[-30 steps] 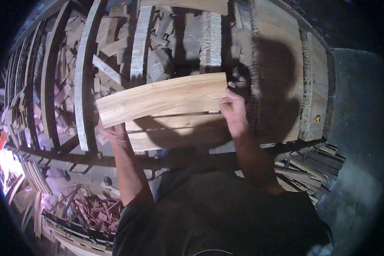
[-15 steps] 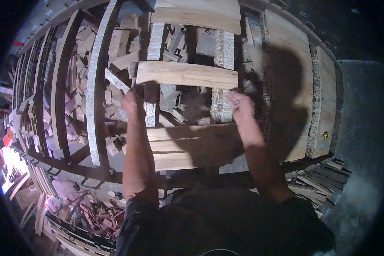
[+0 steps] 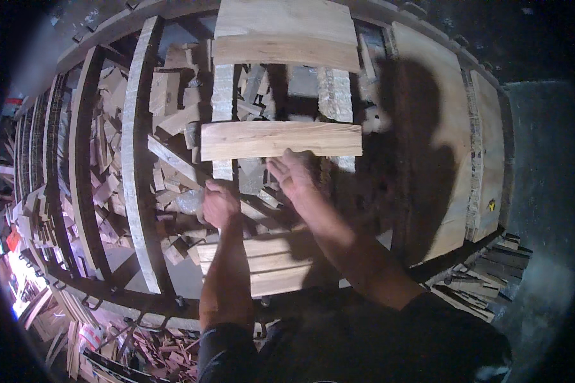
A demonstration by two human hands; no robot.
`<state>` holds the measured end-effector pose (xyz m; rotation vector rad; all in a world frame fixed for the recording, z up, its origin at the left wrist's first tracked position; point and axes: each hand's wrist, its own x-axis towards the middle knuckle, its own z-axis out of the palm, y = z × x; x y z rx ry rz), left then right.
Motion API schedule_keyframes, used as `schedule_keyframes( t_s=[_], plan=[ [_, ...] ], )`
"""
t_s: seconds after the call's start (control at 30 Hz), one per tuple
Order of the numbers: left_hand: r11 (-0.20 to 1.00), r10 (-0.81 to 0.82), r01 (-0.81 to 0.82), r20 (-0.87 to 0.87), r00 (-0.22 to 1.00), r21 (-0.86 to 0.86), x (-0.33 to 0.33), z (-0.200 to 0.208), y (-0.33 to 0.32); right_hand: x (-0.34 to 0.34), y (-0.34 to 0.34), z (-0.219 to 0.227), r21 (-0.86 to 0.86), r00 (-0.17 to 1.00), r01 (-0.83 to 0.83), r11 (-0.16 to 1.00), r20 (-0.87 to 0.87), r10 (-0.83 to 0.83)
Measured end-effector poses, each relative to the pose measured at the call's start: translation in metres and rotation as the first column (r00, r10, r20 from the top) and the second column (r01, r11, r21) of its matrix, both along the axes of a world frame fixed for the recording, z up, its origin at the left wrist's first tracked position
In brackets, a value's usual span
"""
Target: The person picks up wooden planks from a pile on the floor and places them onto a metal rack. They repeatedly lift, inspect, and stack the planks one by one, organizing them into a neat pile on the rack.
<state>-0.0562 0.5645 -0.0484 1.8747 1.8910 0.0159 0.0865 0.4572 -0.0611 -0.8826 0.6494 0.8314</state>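
Note:
A short wooden board point(image 3: 281, 140) lies crosswise over two pale, rough-topped rails. My right hand point(image 3: 292, 175) is at the middle of its near edge, fingers stretched out and slightly apart, with a fingertip overlapping that edge. Contact is hard to make out. Below the board's left end, my left hand point(image 3: 222, 204) hovers over the left rail point(image 3: 224, 169), fingers curled in and nothing visible in them. Closer to me lie several boards point(image 3: 275, 265) side by side, partly under my right forearm. More boards point(image 3: 284, 32) lie across the far end of the rails.
Long rails point(image 3: 140, 153) span the frame on the left, with wood offcuts point(image 3: 112, 166) heaped beneath. Wide panels point(image 3: 431, 121) lie at the right, partly in my shadow. Metal loops point(image 3: 92, 303) line the near frame edge. Scrap wood point(image 3: 166, 354) lies at lower left.
My right hand has left the board's right end and moved left to its middle. My left hand has moved nearer and right, away from the left end. The view has shifted.

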Motion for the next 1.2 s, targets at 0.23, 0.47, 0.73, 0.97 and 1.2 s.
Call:
schedule_keyframes(
  t_s=[0.23, 0.47, 0.73, 0.97, 1.2],
  plan=[
    [1.000, 0.012, -0.011, -0.057, 0.998, 0.017, 0.007, 0.000, 0.003, 0.105, 0.058, -0.002, -0.089, 0.992, 0.071, 0.993, 0.110, -0.062],
    [1.000, -0.007, 0.009, -0.050, 0.999, 0.030, 0.008, -0.001, 0.004, 0.156, 0.099, 0.002, -0.195, 0.990, 0.103, 0.975, 0.111, -0.083],
    [0.997, 0.020, -0.016, -0.058, 0.998, 0.076, 0.006, -0.004, -0.001, 0.151, 0.099, 0.022, -0.190, 0.983, 0.083, 0.978, 0.179, -0.048],
    [0.985, -0.159, 0.161, -0.040, 0.986, 0.054, -0.004, -0.029, 0.000, 0.132, 0.008, 0.006, -0.180, 0.915, -0.336, 0.925, 0.172, 0.366],
    [0.950, 0.030, 0.196, 0.695, 0.719, -0.244, -0.121, -0.017, 0.049, 0.023, -0.213, 0.035, -0.908, 0.056, -0.069, 0.414, 0.411, 0.910]
  ],
)
